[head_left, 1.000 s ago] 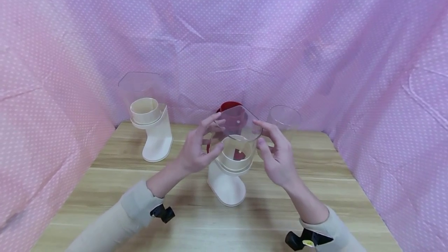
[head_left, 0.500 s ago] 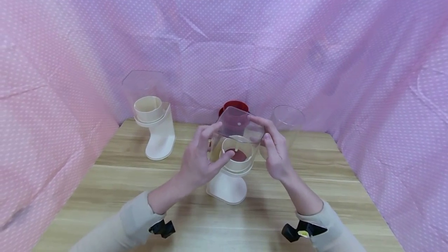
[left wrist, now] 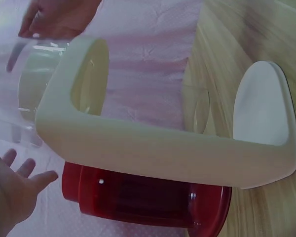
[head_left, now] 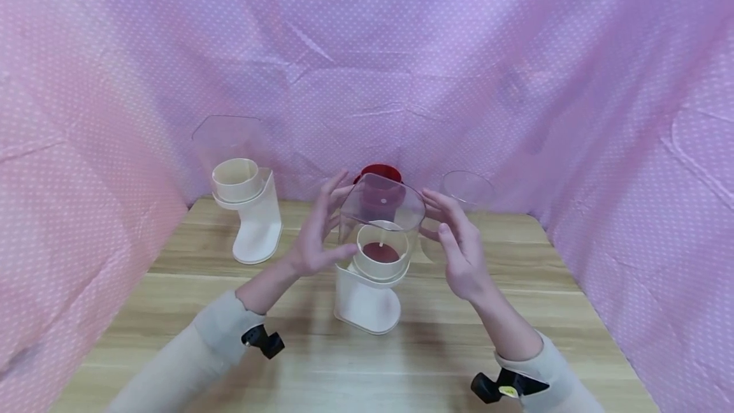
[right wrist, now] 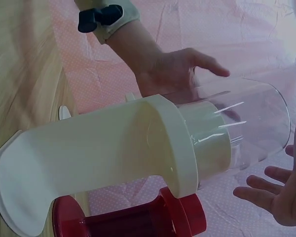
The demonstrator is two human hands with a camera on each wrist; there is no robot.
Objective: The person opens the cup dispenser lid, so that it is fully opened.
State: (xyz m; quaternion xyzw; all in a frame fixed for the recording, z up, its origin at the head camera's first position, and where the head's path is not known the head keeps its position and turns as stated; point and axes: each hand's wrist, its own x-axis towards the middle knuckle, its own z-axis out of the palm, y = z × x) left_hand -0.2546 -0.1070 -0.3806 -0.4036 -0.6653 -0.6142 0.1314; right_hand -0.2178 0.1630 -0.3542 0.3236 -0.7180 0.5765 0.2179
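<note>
In the head view, a clear plastic container [head_left: 383, 202] stands upright on a white stand [head_left: 369, 301], around the stand's cream collar [head_left: 383, 268]. A dark red disc [head_left: 381, 252] shows inside the collar. On the container's left side is my left hand [head_left: 314, 234], fingers spread and thumb near the wall. My right hand [head_left: 460, 250] is on the other side, fingers loosely extended by the wall. Neither hand grips it; whether fingertips touch is unclear. The right wrist view shows my right hand [right wrist: 286, 197] apart from the container [right wrist: 259, 126].
Behind the container stands a red piece [head_left: 383, 174], partly hidden. A similar white stand [head_left: 258, 228] with a clear angular top is at the left. A clear cylinder [head_left: 467, 187] stands at the back right. Pink dotted cloth [head_left: 367, 101] surrounds the wooden table [head_left: 493, 355].
My left fingers have left the container's rim and spread outward. My right index finger has come off the rim to the right. More of the red disc shows than a second ago.
</note>
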